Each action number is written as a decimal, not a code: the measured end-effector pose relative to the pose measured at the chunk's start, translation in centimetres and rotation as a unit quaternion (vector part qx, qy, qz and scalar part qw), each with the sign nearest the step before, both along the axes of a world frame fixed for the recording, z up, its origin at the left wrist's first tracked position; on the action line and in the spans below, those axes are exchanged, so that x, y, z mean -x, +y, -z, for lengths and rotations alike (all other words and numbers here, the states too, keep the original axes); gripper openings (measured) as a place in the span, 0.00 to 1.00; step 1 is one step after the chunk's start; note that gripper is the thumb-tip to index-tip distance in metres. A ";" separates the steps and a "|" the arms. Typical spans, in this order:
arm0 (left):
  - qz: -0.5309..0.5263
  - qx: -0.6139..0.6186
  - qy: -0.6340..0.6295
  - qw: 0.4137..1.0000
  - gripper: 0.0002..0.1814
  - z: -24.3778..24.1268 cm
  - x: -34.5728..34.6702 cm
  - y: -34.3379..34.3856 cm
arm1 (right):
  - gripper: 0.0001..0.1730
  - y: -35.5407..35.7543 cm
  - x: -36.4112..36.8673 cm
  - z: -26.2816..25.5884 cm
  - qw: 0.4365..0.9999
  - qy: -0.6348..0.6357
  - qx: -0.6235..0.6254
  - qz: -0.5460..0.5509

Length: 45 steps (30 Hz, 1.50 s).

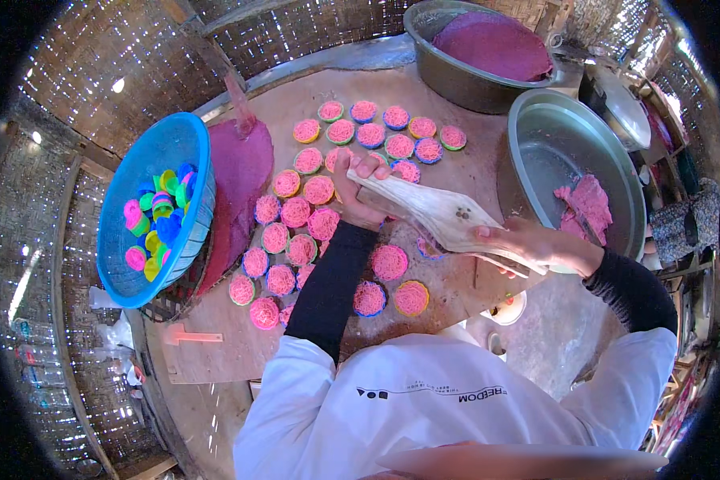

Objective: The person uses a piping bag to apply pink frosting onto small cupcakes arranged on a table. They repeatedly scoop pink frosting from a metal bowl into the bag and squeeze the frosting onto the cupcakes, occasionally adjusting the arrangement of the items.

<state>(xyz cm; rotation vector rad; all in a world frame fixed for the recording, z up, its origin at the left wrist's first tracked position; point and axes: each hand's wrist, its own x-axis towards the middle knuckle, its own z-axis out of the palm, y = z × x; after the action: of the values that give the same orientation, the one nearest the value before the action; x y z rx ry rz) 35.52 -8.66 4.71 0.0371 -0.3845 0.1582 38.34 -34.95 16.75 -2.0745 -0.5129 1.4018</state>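
Note:
My left hand (360, 186) grips one end of a pale wooden press with two long arms (438, 210), held slantwise over the table. My right hand (531, 243) is closed around the press's other end. Several small round colored molds filled with pink noodle-like strands (390, 262) lie on the wooden table beneath and beside my hands. Under the middle of the press, partly hidden, sits a blue-rimmed mold (430, 248). To the right, a pink dough lump (588, 207) with a stick-like tool in it rests in a large grey-green basin (636, 198).
A blue plastic basket (111, 240) of colored molds stands at the left, beside a purple-pink sheet (240, 180). Another basin (456, 90) holding a pink-purple mass is at the back. An orange scraper-like tool (198, 336) lies near the front left edge. A lidded pot (624, 111) stands far right.

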 end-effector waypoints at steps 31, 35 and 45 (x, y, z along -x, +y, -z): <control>-0.244 -0.913 0.048 0.325 0.12 2.6 6.7 -4.5 | 0.37 -4.6 1.7 4.9 0.952 0.012 -0.230 0.200; -0.292 -0.938 -0.009 0.187 0.16 0.4 7.2 -4.8 | 0.36 -4.7 1.6 4.2 0.944 0.007 -0.261 0.201; -0.374 -0.925 0.042 0.058 0.29 -4.2 5.3 -5.3 | 0.38 -4.5 1.8 3.8 0.935 -0.011 -0.293 0.198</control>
<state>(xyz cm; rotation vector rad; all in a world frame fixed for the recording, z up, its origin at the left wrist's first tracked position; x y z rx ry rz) 30.20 -13.95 8.94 3.0449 -0.1102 0.5985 36.52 -39.42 12.91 -1.5903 -0.4245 0.8556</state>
